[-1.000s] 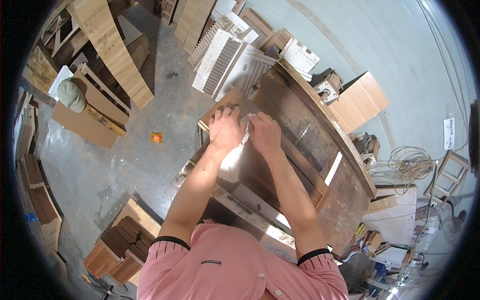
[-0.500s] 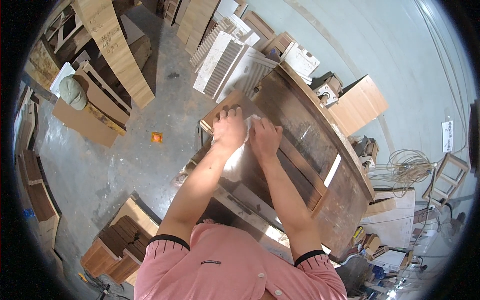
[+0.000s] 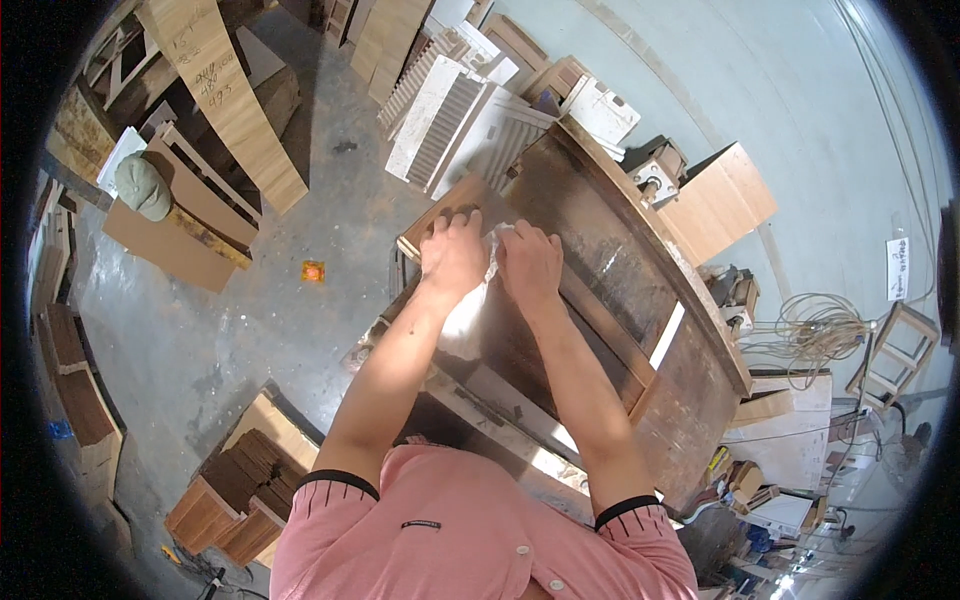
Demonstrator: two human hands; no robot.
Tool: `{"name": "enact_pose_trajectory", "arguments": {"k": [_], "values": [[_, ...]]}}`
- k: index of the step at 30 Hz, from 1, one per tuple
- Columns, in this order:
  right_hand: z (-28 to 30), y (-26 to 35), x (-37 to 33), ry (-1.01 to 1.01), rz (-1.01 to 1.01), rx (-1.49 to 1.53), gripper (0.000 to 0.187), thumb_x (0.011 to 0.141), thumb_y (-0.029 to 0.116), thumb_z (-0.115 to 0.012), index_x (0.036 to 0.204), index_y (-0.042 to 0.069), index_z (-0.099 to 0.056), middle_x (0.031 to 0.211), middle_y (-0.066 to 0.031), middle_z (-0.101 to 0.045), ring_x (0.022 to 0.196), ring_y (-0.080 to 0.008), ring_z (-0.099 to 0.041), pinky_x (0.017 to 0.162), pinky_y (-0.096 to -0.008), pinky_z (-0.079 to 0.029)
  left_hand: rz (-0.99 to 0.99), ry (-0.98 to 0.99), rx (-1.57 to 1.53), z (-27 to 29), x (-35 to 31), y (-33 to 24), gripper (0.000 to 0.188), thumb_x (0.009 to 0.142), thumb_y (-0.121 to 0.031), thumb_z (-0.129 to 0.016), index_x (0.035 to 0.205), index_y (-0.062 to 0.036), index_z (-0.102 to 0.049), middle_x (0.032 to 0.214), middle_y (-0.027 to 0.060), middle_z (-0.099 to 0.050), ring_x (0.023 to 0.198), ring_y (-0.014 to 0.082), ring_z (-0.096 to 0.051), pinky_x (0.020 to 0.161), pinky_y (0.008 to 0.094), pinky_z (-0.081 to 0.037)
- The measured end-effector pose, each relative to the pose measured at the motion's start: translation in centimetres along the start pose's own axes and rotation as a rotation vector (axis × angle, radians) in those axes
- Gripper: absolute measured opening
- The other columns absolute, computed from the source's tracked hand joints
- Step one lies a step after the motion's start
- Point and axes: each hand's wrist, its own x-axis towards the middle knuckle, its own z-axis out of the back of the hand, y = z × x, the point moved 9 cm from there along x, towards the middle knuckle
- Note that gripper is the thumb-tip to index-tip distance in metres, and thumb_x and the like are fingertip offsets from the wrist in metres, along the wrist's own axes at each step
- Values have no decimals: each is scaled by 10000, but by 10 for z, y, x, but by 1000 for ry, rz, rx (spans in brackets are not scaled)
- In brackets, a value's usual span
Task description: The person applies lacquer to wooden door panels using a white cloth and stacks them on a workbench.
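Observation:
My left hand (image 3: 455,255) rests on a brown wooden board (image 3: 437,222) at the far left end of the long worktable (image 3: 690,410). Its fingers are bent over the board's upper face; the thumb is hidden. Close to its right, my right hand (image 3: 530,262) has curled fingers, closed on crumpled white, thin material (image 3: 491,255). This material lies in the gap between both hands; whether it is cloth or plastic I cannot make out. Below the hands, a bright white patch covers part of the dark tabletop.
A long wooden strip (image 3: 610,335) runs along the worktable. White ribbed panels (image 3: 450,125) lean beyond its far end. Motors (image 3: 655,180) and coiled cable (image 3: 815,335) are along the wall. A cap (image 3: 143,187) sits on boards at left; stacked brown wood (image 3: 235,500) stands at lower left.
Both hands have shifted slightly left, staying close together. The right fingers still grip the white material, and the left hand stays on the board.

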Motion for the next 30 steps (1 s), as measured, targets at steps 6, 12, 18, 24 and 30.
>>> {"name": "enact_pose_trajectory", "arguments": {"k": [6, 12, 18, 24, 30], "values": [[-13, -3, -10, -88, 55, 17, 189, 823, 209, -709, 1006, 164, -711, 946, -33, -624, 898, -252, -647, 792, -449, -470, -14, 12, 38, -5, 3, 0, 452, 894, -206, -631, 1331, -92, -607, 1151, 136, -681, 1125, 377, -625, 881, 499, -559], [-20, -23, -23, -218, -195, 288, 107, 839, 142, -700, 944, 145, -721, 857, -46, -621, 845, -273, -652, 729, -441, -458, -46, -15, 48, -6, 4, 1, 458, 897, -207, -630, 1341, -98, -608, 1167, 125, -680, 1135, 371, -623, 887, 495, -559], [-6, -14, -10, -86, -120, 118, 97, 855, 154, -684, 944, 146, -723, 861, -46, -624, 844, -271, -656, 736, -424, -435, -37, -25, 15, -1, 3, 3, 450, 889, -195, -624, 1330, -103, -623, 1179, 123, -677, 1141, 376, -619, 897, 485, -559], [-8, -10, -13, -141, -154, 119, 134, 874, 154, -665, 989, 169, -733, 872, -41, -624, 846, -258, -656, 737, -424, -428, -60, -45, 12, -6, 1, 3, 429, 887, -185, -606, 1308, -105, -640, 1149, 118, -688, 1128, 377, -625, 894, 484, -558], [-22, -19, -23, -211, -165, 256, 160, 872, 177, -687, 1027, 162, -725, 842, -34, -613, 791, -262, -632, 727, -421, -433, -48, -41, -6, 1, 1, 3, 424, 893, -199, -595, 1303, -98, -638, 1141, 123, -693, 1099, 370, -637, 886, 481, -559]]}}
